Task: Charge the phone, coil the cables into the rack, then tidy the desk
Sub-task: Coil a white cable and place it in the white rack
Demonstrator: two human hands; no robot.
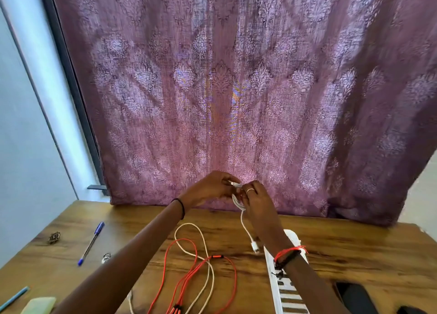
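Above the far edge of the brown wooden desk (343, 254), left hand (208, 188) and right hand (256, 201) pinch a thin white cable coil (237, 201); its tail hangs toward six o'clock, beside the white slotted plastic rack (281, 292); right hand nearer.

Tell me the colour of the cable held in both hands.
White. The cable shows best in the head view, the only view.

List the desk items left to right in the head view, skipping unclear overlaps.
teal stick → metal trinket → blue pen → orange cable → white rack → dark phone
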